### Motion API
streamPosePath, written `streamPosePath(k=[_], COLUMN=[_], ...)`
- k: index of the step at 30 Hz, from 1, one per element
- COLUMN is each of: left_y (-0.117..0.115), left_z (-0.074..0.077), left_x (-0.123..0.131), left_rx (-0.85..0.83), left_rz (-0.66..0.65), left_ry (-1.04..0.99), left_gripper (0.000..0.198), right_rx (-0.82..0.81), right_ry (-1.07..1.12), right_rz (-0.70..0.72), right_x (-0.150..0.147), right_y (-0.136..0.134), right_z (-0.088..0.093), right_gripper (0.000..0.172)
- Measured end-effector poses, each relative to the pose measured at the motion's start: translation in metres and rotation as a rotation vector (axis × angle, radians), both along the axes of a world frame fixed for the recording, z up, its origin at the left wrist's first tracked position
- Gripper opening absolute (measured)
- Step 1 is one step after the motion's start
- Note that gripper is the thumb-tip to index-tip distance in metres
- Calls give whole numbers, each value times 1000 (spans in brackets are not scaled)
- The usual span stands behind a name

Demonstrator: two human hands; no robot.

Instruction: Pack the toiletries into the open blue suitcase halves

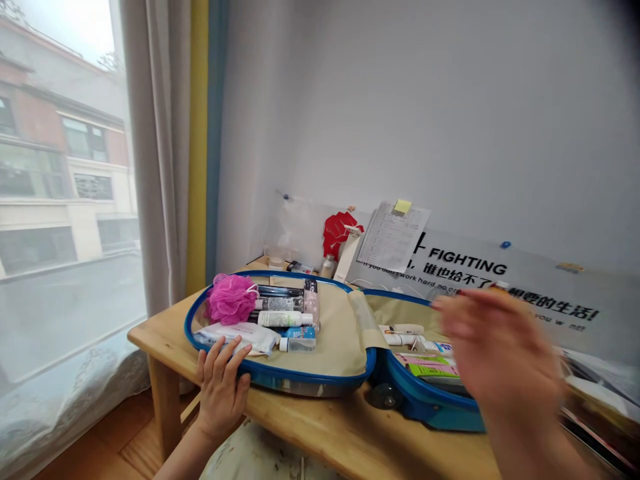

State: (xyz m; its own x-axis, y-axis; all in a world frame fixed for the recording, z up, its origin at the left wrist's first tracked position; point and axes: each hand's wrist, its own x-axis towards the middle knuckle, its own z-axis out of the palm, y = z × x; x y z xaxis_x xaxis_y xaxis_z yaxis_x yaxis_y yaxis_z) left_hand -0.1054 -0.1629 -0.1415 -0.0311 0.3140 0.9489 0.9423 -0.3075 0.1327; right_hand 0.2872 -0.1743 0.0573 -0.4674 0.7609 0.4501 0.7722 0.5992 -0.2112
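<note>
An open blue suitcase point(320, 381) with a beige lining lies on the wooden table. My left hand point(223, 383) rests on its near left rim, fingers apart, by a white soft packet point(240, 335). Beside that packet are a pink bath puff point(233, 299), a white tube point(285, 319), a small clear bottle point(299, 345) and a blue packet point(303, 331). My right hand point(503, 350) is raised over the suitcase's right half, smeared by motion; whether its fingers hold anything is unclear. Below it in that half lie a green and pink packet point(427, 365) and small white tubes point(400, 339).
Behind the suitcase stand a small bottle point(327, 267) and a white box point(349, 253). Papers point(395, 233) and a printed banner point(467, 262) hang on the wall. A window point(65, 167) and a curtain point(157, 133) are at left. Blurred items crowd the table's right end.
</note>
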Motion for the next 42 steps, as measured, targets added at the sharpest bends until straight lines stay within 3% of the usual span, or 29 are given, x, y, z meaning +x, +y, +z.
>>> streamPosePath(k=[2,5,9,15,27,35,39,42], left_y=[0,-1,-2,-1,-1,-1,-1,-1], left_z=[0,3,4,2,3,4,6,7], left_x=[0,1,1,0,1,1,2,3], left_rx=[2,11,14,6,6,16,31,29], left_rz=[1,-12,-17,-6,1,3,2,6], left_ry=[-6,2,11,16,5,17,32,27], left_gripper=[43,43,42,40,39,36,36,36], right_rx=[-97,-357,-442,-487,-372,-435,-304,-224], right_ry=[-54,-425,-621,-806,-879,-566,-325,-188], right_rz=[-44,-129,-276,-312,-346,-463,-484,-448], right_x=[-23,-31,-8,8,1,26,32,11], right_y=[61,132,164,175,174,166,159,156], right_z=[6,0,-29,-62,-68,-44,-22,-9], right_gripper=[41,31,22,31,33,24,24,37])
